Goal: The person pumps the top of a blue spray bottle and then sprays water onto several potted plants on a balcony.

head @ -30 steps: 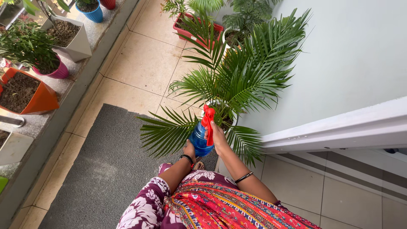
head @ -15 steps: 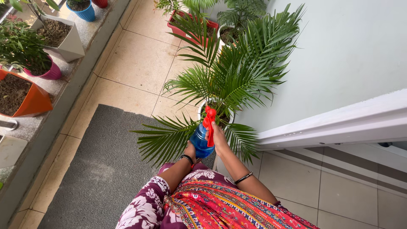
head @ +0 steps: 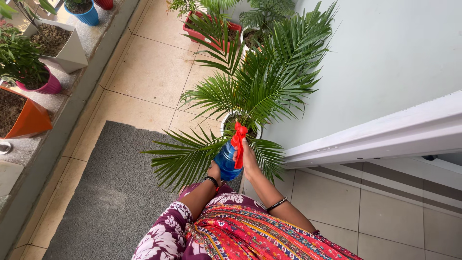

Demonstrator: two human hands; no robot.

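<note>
Two hands meet on a blue spray bottle (head: 225, 163) held out over the lower fronds of a potted palm (head: 250, 91). Much of the bottle is hidden: the right hand (head: 248, 158) wraps its neck and covers its right side, with fingers on the red trigger head (head: 237, 137), while the left hand (head: 214, 170) cups the base from below, so its fingers are mostly out of sight. The palm's white pot (head: 226, 124) shows only as a sliver of rim under the leaves. Both forearms reach forward from the patterned dress (head: 240, 231), wrists close together, a dark bangle on each. A grey mat (head: 106, 188) lies to the left on the tiled floor (head: 154, 72), and its lower edge is cut off.
</note>
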